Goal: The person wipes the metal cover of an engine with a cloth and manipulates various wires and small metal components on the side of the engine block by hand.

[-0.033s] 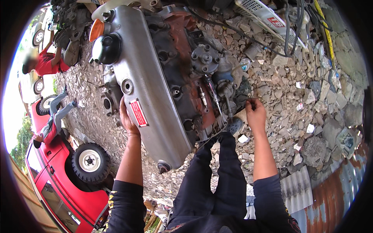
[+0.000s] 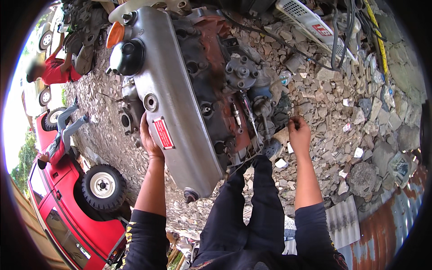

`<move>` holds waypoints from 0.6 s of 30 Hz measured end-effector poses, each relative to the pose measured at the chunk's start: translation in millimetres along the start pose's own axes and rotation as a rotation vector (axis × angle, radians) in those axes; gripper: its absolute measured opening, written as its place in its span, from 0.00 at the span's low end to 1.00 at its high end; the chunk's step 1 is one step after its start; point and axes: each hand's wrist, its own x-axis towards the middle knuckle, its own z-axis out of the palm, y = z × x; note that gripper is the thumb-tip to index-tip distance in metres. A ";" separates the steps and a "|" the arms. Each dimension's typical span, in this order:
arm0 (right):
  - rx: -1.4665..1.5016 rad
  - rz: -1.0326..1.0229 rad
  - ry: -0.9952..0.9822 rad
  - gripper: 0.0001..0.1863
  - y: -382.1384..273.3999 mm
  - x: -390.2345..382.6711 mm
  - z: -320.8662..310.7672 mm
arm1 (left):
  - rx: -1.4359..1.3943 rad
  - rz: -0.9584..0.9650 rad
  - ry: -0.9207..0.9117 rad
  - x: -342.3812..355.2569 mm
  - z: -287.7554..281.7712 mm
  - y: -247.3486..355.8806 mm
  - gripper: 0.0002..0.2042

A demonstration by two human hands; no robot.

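A car engine with a long grey valve cover (image 2: 177,108) stands before me. My left hand (image 2: 150,139) lies along the cover's left edge, fingers stretched out beside a red label (image 2: 163,133). Off the engine's right side, over the rubble, my right hand (image 2: 299,135) is closed in a pinch. Whatever its fingertips may hold is too small to make out. A loose spark plug (image 2: 236,114) lies on the red-brown engine block, beside a slim metal tool (image 2: 248,110). Farther away sits the distributor cap (image 2: 241,73). On the cover are a black filler cap (image 2: 127,57) and an orange part (image 2: 115,35).
Broken stones (image 2: 328,103) cover the ground. A white plastic crate (image 2: 310,27) and dark cables (image 2: 344,40) lie at the far right, rusty corrugated sheet (image 2: 382,229) at the near right. To the left are a red vehicle (image 2: 74,193) and two people, one in a red shirt (image 2: 58,71).
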 end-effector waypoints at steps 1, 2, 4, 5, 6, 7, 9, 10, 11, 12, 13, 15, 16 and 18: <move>-0.044 0.025 0.007 0.09 10.2 7.2 -3.0 | 0.016 0.010 0.007 -1.1 1.2 3.0 0.28; -0.091 0.056 0.010 0.10 23.6 14.0 -4.0 | 0.031 0.012 -0.001 -3.5 0.6 4.6 0.28; -0.173 0.064 0.024 0.10 52.8 31.4 -4.1 | 0.091 0.021 -0.018 -2.6 2.3 10.1 0.29; -0.212 0.042 0.034 0.10 72.6 40.5 -3.7 | 0.118 0.024 -0.030 -4.2 6.4 9.0 0.29; -0.242 0.021 0.033 0.11 89.8 46.7 1.4 | -0.129 -0.157 0.011 -2.8 -12.4 -5.4 0.23; -0.300 0.129 -0.043 0.12 109.0 58.6 2.6 | -0.233 -0.205 0.017 -2.0 -13.8 -17.3 0.22; -0.409 0.181 -0.103 0.15 151.8 72.0 22.0 | -0.460 -0.326 0.085 -3.4 -29.7 -34.9 0.21; -0.455 0.236 -0.134 0.16 162.8 75.8 30.7 | -0.500 -0.355 0.105 -5.9 -35.8 -39.8 0.21; -0.534 0.237 -0.187 0.18 170.0 81.5 33.3 | -0.508 -0.356 0.106 -8.8 -35.2 -39.4 0.21; -0.612 0.240 -0.243 0.20 177.8 85.2 34.1 | -0.474 -0.340 0.089 -13.6 -34.4 -39.4 0.21; -0.615 0.261 -0.272 0.20 183.9 89.3 38.0 | -0.432 -0.320 0.074 -17.7 -34.2 -33.9 0.21; -0.659 0.252 -0.294 0.20 200.6 95.2 44.5 | -0.367 -0.284 0.040 -23.3 -29.2 -26.3 0.21; -0.678 0.244 -0.307 0.20 202.2 98.9 50.4 | -0.343 -0.265 0.025 -25.4 -28.3 -20.8 0.21; -0.683 0.305 -0.327 0.20 207.3 104.4 69.8 | -0.277 -0.222 0.004 -24.4 -32.0 -0.8 0.21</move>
